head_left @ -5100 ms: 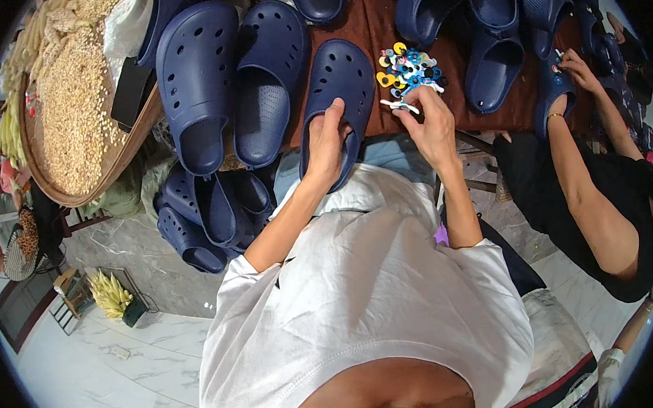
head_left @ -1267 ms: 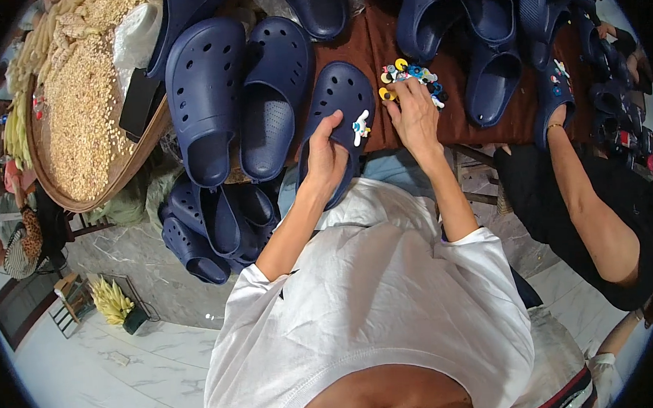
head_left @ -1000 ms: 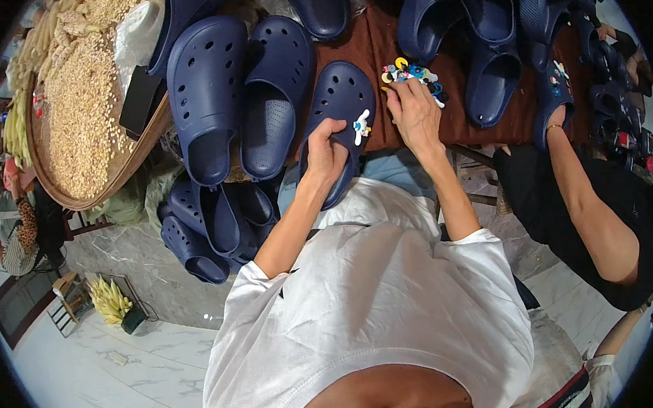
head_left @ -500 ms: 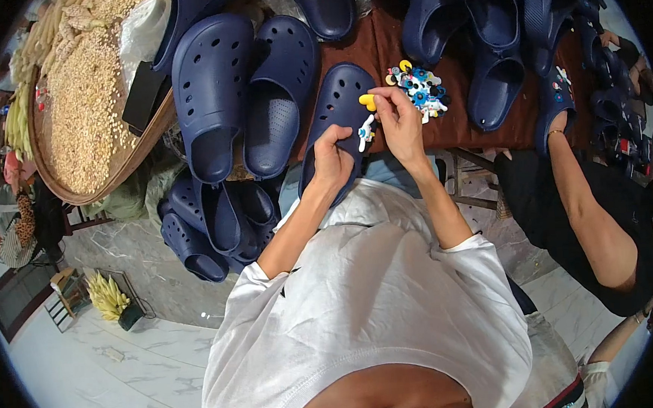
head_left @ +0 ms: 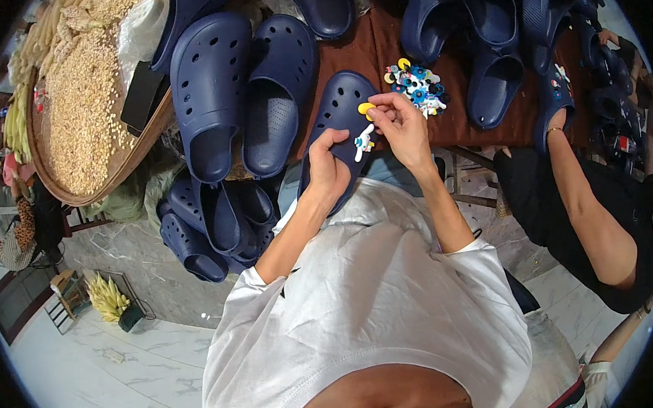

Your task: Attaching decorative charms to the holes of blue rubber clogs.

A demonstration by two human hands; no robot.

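Note:
A navy clog [head_left: 344,100] with round holes in its upper is held in front of me, toe pointing away. My left hand [head_left: 327,165] grips it by its left side, thumb on top and the other fingers hidden. A white figure-shaped shoe charm [head_left: 363,142] sits on the upper near my left thumb. Between thumb and fingertips, my right hand [head_left: 403,128] pinches a yellow shoe charm [head_left: 366,110] over the clog's right side. Whether that charm touches the shoe I cannot tell. Just beyond my right hand lies a pile of colourful charms [head_left: 416,85].
More navy clogs [head_left: 211,84] stand left, with others [head_left: 495,81] at right, on a brown cloth [head_left: 449,133]. A round basket [head_left: 109,189] of corn kernels and a black phone [head_left: 141,98] lie far left. At right, another person's hand [head_left: 557,120] is inside a clog [head_left: 557,94].
The held clog has shifted slightly toward me. My right hand has come down a little with the yellow charm, which now shows as a rounder shape.

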